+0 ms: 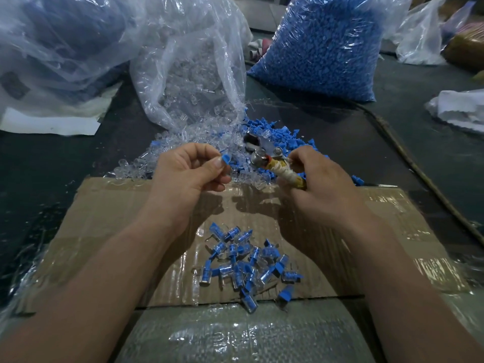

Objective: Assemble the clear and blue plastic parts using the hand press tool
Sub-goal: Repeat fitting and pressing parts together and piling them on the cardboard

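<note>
Head view, nearest first: at the bottom centre of the frame lies a plastic-wrapped woven sack point(235, 336), with a flattened sheet of cardboard point(117, 218) just beyond it. In the lower middle of the cardboard sits a small heap of finished pieces point(248, 265), clear bodies with blue inserts, lying every which way.

Above them, at mid-frame, are both hands. The left hand point(183, 179), left of centre, has its grip closed in a thumb-and-forefinger pinch on a single blue part point(224, 160), whose flat tab shows at the fingertips. The right hand point(322, 187), right of centre, has its grip curled round the tape-wrapped handle of the hand press tool point(272, 166). The tool's long axis runs from the handle at lower right up to its metal head at upper left. A clear part point(265, 134) appears to sit at that head, though it is hard to separate from the loose ones behind.

The blue part lies just left of the head and apart from it, so the left hand is the nearer. I judge the coming move to be a short carry rightward to the clear part.

Beyond the hands, loose clear parts point(183, 142) and loose blue parts point(285, 137) spill over the dark tabletop point(392, 153). Farther back stand a clear bag point(188, 61) at upper centre and a blue-filled bag point(322, 45) at upper right.
</note>
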Demonstrator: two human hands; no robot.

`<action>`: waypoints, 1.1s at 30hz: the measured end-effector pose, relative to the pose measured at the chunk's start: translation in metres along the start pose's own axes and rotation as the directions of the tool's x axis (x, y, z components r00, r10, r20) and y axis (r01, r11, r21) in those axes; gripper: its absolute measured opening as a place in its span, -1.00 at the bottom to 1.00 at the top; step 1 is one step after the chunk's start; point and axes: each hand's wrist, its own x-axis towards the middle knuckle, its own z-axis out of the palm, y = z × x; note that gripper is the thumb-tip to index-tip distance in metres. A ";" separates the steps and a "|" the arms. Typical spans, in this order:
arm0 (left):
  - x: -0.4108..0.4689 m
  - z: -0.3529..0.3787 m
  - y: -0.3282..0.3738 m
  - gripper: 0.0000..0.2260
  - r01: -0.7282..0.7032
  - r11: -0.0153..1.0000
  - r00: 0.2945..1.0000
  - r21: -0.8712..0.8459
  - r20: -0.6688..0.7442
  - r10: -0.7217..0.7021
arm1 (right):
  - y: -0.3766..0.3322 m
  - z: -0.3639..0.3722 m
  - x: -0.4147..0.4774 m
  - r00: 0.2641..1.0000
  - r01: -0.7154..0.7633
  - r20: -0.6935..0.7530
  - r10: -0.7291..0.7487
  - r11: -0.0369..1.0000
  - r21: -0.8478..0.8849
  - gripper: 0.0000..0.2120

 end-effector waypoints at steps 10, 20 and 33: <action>-0.003 0.004 0.001 -0.87 -0.034 0.999 0.998 0.040 -0.047 0.036 | -0.013 0.007 -0.003 0.995 0.068 0.069 -0.073 0.995 0.075 -0.70; -0.002 0.004 0.001 -0.85 -0.033 0.996 0.997 0.078 -0.060 0.038 | -0.015 0.008 -0.003 0.989 0.076 0.124 -0.085 0.994 0.077 -0.77; -0.006 0.006 0.006 -0.87 -0.012 0.994 0.998 0.113 -0.059 0.019 | -0.014 0.009 -0.002 0.988 0.080 0.124 -0.087 0.995 0.064 -0.74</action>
